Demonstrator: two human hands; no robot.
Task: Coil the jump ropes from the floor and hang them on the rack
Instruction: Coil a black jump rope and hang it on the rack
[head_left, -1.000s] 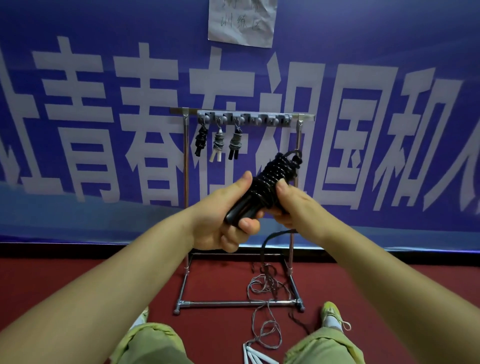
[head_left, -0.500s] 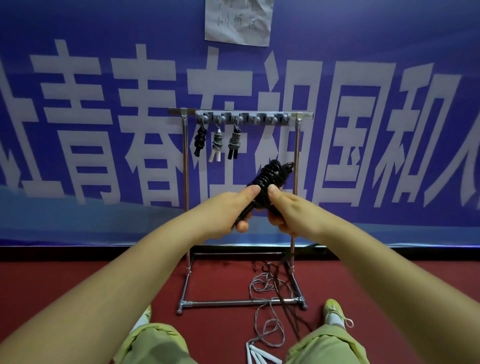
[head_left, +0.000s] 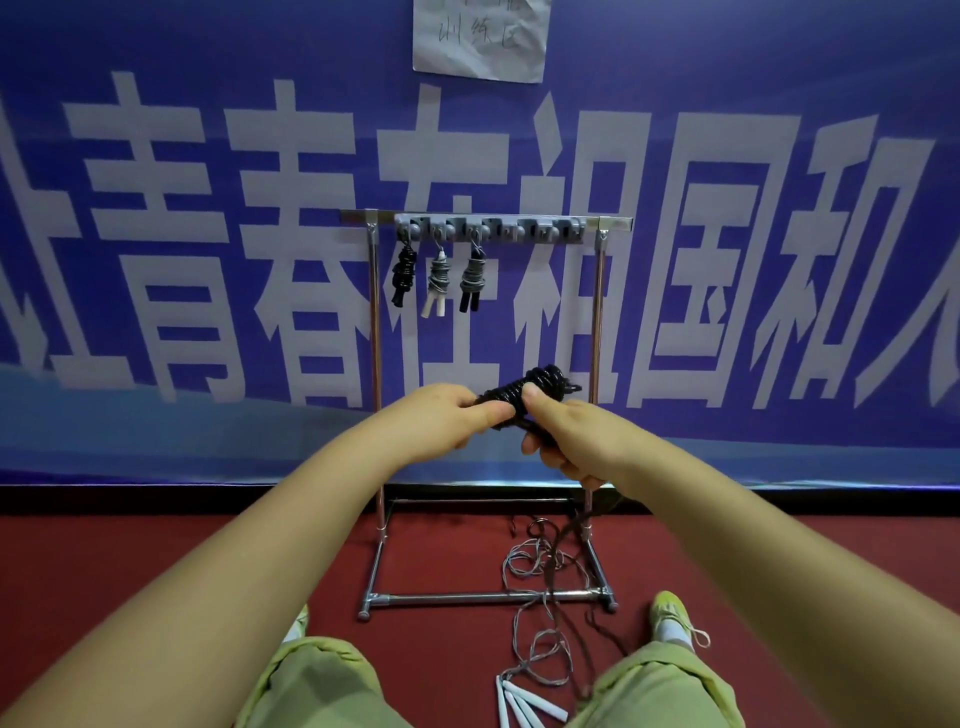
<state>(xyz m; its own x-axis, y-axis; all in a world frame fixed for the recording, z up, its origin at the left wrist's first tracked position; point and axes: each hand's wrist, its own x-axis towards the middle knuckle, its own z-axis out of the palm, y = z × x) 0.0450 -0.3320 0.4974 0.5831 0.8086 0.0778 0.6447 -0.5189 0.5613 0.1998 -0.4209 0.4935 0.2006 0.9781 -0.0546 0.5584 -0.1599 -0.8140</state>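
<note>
Left hand (head_left: 447, 423): fingers clamped on the black rope bundle (head_left: 524, 397).
Right hand (head_left: 569, 441): fingers clamped on the bundle too.
Rack (head_left: 485, 224): twelve o'clock.

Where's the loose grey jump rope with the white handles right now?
In the head view the grey rope lies uncoiled on the red floor, draped over the rack base's right end, its white handles between the person's knees.

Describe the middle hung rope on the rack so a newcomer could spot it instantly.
Find the metal rack standing before the blue banner. Three coiled ropes hang from hooks at the left end of its top bar. The middle rope is a grey coil and the only one with white handles; its neighbours' handles are black.
</note>
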